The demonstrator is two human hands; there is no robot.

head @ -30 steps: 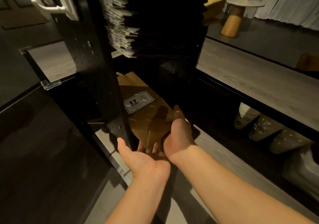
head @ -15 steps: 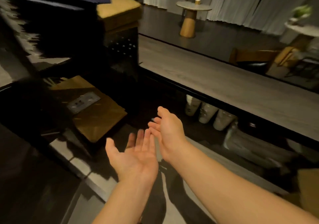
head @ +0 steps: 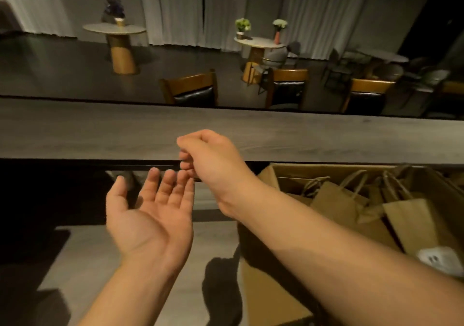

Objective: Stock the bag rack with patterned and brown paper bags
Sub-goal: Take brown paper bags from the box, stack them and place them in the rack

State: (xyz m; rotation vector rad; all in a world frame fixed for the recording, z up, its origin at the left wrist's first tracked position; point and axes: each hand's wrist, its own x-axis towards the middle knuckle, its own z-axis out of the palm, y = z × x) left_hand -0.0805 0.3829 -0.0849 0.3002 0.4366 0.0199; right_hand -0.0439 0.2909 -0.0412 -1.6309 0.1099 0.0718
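1. Fingers of my left hand (head: 150, 222) are spread and slightly cupped, palm up, holding nothing; those of my right hand (head: 213, 162) are curled loosely inward over the left fingertips (head: 168, 177), and I see nothing pinched between them.

2. Beyond my knuckles runs the long grey wood-grain counter (head: 326, 137); its dark underside sits just past my left fingertips. No bag rack shows from here, so I judge this a return trip for more stock.

3. To the right of my right forearm stands the open brown cardboard box (head: 271, 288), and in it the flat brown paper bags with twisted paper handles (head: 339, 205), leaning on one another. One at the far right carries a white printed patch (head: 439, 260). I cannot tell whether patterned bags lie among them.

4. To do this well, I would swing the right hand across, open the fingers wide, and clamp several bags by their flat sides rather than the handles, which look tangled and may drag neighbours out.

5. My left palm should slide underneath to keep the bundle square, bottoms aligned, so it will slot in cleanly.
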